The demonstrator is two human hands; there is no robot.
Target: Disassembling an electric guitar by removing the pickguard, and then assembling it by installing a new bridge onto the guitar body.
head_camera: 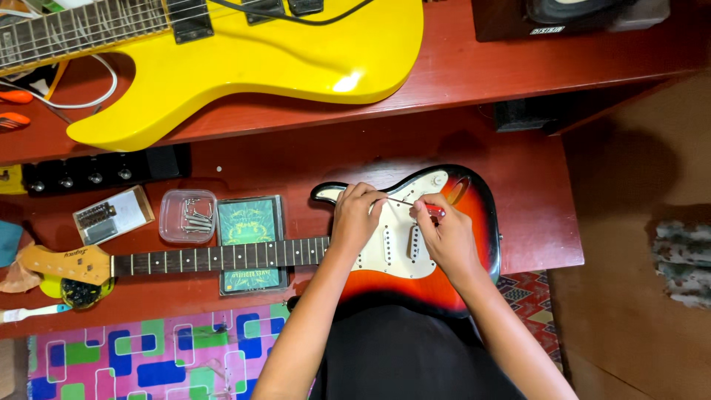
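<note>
My right hand point(446, 235) grips the red-handled screwdriver point(416, 206); my left hand point(357, 218), at nine o'clock, pinches its tip over the sunburst guitar point(474, 244). Pickguard screw step; next: steady, square pressure.

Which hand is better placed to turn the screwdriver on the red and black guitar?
Probably the right hand: it already grips the red screwdriver handle. The left hand only steadies its tip on the white pickguard.

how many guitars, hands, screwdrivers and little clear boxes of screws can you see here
guitars: 2, a yellow guitar on the upper shelf and a sunburst guitar on the lower one
hands: 2, left hand and right hand, both over the sunburst guitar
screwdrivers: 1, a red-handled screwdriver in the right hand
clear boxes of screws: 1, the clear box
total: 6
</note>
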